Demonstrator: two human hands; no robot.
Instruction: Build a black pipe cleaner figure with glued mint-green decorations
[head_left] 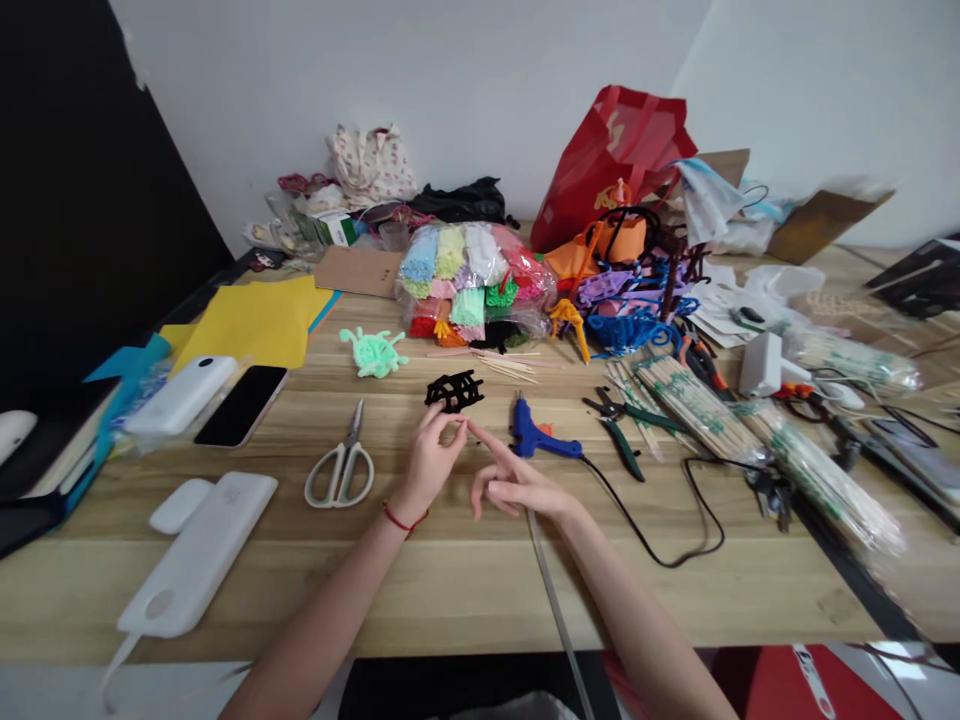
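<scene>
Pale wall (pixel 480 80) at the back, dark panel (pixel 67 200) at far left. Wood-grained counter (pixel 450 590), crowded along its rear and right: red bag (pixel 585 170) standing against the wall, clear bag of coloured fuzzy stems (pixel 469 285) beside a tangle of orange, purple and blue pieces (pixel 619 285). Yellow sheets (pixel 247 325) at left, dark-screened phone (pixel 241 405) near them. Mid-counter — white-handled scissors (pixel 342 470), blue glue gun (pixel 534 436) lying on its side, mint-green fuzzy piece (pixel 375 353).

Left hand (pixel 431 455), red cord at the wrist: thumb and forefinger brought narrowly together. Right hand (pixel 517 485): forefinger stretched out to the left hand's fingertips, other fingers loosely curled, nothing visible in the palm. Black fuzzy lattice (pixel 454 391) rests just beyond the left hand.

Hard to make out — whether anything tiny sits in the left hand's pinch, and whether that hand touches the lattice or merely overlaps it from here. Part of a long pale strip (pixel 555 590) is hidden at the right wrist; its near end is cut off below.
</scene>
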